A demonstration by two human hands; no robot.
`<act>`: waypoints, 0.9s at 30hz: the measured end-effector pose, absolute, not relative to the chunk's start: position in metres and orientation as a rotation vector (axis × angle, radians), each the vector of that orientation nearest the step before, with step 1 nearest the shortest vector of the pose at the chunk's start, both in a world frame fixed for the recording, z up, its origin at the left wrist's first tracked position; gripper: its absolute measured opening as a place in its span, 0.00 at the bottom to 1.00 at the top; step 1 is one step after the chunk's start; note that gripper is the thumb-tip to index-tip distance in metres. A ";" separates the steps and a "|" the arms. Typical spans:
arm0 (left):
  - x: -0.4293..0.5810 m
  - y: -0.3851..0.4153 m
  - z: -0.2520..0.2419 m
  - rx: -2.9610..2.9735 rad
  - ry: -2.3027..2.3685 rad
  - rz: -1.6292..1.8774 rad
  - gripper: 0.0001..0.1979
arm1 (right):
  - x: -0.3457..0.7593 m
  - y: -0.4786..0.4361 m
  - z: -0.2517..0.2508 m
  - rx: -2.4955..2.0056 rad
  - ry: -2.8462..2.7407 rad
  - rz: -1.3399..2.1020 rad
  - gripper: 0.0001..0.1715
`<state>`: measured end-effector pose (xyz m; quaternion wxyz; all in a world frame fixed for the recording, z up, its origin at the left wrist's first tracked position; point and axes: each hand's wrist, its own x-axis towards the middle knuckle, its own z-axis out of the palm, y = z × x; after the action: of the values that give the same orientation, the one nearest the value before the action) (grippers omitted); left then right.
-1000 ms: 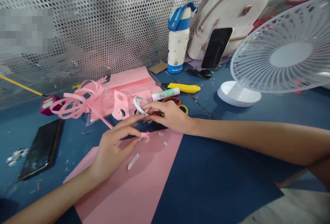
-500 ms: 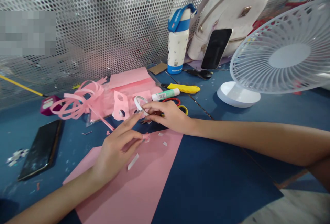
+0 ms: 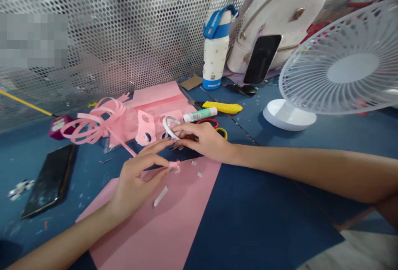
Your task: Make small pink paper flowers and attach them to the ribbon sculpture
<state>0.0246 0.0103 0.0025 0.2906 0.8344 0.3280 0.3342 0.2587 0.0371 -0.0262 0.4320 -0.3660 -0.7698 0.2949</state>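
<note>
Between the thumb and finger of my left hand (image 3: 137,183) is a small rolled piece of pink paper (image 3: 174,165), its frayed end pointing right. Other fingers of that hand reach toward a roll of white tape (image 3: 170,128). My right hand (image 3: 207,139) pinches the tape roll at its right side, holding it tilted up. Beneath both hands lies a sheet of pink paper (image 3: 174,216) with several small white scraps (image 3: 161,196) on it. Scissors with red and yellow handles (image 3: 221,132) are partly hidden behind my right hand.
Behind my hands lie a glue stick (image 3: 200,114), a yellow cutter (image 3: 224,107), pink strips (image 3: 90,125) and cut pink paper (image 3: 146,125). A phone (image 3: 48,181) is at left. A bottle (image 3: 215,54), a white backpack (image 3: 280,17) and a fan (image 3: 351,67) stand farther back.
The fingers of my left hand have shifted slightly, with the upper ones now close to the tape roll's lower edge. My right hand still grips the roll in nearly the same place.
</note>
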 end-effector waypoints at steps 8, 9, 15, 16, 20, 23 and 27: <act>0.020 0.019 -0.004 1.945 0.913 0.991 0.01 | 0.260 0.035 -0.022 -0.783 -2.016 0.730 0.10; 0.019 0.019 -0.004 1.919 0.896 0.981 0.01 | 0.260 0.035 -0.022 -0.763 -2.069 0.706 0.09; 0.017 0.016 -0.003 1.909 0.870 0.921 0.07 | 0.259 0.035 -0.023 -0.662 -2.182 0.708 0.14; 0.017 0.016 -0.003 1.905 0.875 0.923 0.08 | 0.259 0.034 -0.024 -0.667 -2.163 0.713 0.15; 0.019 0.016 -0.002 1.877 0.840 0.912 0.06 | 0.259 0.035 -0.026 -0.669 -2.095 0.772 0.13; 0.017 0.017 -0.003 1.912 0.789 0.904 0.03 | 0.260 0.036 -0.025 -0.667 -2.051 0.848 0.13; 0.015 0.020 -0.005 1.880 0.681 0.864 0.01 | 0.261 0.036 -0.024 -0.630 -1.973 0.885 0.13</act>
<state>0.0152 0.0200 -0.0049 0.4633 0.7650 0.2769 0.3513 0.2606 0.0363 -0.0238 0.4300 -0.2525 -0.7909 0.3547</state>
